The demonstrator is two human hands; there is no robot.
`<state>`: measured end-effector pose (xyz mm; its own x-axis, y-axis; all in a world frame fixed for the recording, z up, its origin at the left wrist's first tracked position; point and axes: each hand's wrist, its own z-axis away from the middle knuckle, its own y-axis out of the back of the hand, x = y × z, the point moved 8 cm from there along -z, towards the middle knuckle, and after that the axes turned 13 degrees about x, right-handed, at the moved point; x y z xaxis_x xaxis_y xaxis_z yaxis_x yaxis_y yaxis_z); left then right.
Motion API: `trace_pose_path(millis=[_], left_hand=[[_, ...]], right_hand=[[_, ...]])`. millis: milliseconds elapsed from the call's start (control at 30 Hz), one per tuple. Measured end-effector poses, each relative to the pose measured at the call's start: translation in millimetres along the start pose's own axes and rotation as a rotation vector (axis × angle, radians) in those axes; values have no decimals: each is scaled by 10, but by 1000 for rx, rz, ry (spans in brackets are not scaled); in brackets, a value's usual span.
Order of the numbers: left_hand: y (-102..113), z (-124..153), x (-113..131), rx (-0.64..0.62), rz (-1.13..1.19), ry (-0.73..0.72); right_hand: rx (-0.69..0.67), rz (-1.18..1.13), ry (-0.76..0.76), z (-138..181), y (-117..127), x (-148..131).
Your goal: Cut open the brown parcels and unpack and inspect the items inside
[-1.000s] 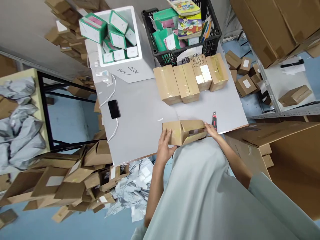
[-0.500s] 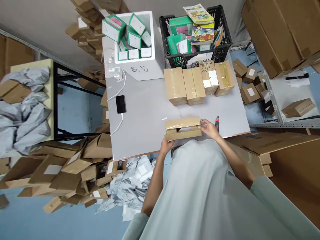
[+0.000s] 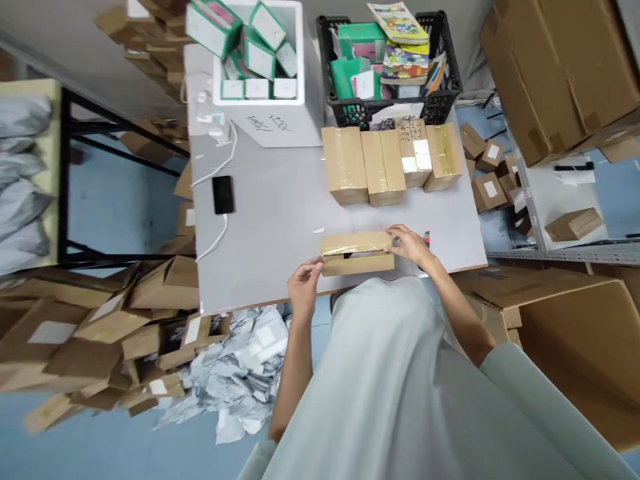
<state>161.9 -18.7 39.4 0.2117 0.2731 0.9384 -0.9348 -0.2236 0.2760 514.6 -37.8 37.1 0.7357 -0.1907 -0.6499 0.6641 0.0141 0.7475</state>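
A small cardboard box lies near the table's front edge. Its two long top flaps stand slightly apart, leaving a dark slit with something pale inside that I cannot make out. Clear tape shines along the rear flap. At the box's left end, my left hand pinches the corner between thumb and fingers. My right hand grips the right end, its thumb by the slit and its fingertips on the top edge. Just behind the right hand, a red utility knife is mostly covered by it.
Several closed cardboard boxes stand in a row behind, before a black crate with books. A white foam bin holds green boxes. A phone lies on the table at left. A large open carton stands at right.
My left hand has moved from under the box's front left corner up to its left end. My right hand has shifted slightly onto the top edge. The whole view has shifted a little.
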Motion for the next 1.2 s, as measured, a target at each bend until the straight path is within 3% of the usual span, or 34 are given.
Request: trace_pose_path(millis=[200,367,533,700,833,1000,1200], left_hand=[[-177,-8,178,-85,-34,-83],[-323,78,286,-172,-207,-324],[-474,155,291,-289,-389,-462],[-413,197,351,-375,-462,-448],[-351,276,170,-478,-402,-226],[-434,302,-93,-373,-478,-155],[-608,303,-70,-145,-607,-384]], right_hand=[[-13,30,27,-21,-55,-17],[7,23,36,-64,2,-67],[107,89,-129,-369,3,-9],[167,101,-314,-642,-171,159],[200,72,-375,-712,-255,278],[227,33,-397,-658,-227,285],[259,123,-170,-350,-287,-94]])
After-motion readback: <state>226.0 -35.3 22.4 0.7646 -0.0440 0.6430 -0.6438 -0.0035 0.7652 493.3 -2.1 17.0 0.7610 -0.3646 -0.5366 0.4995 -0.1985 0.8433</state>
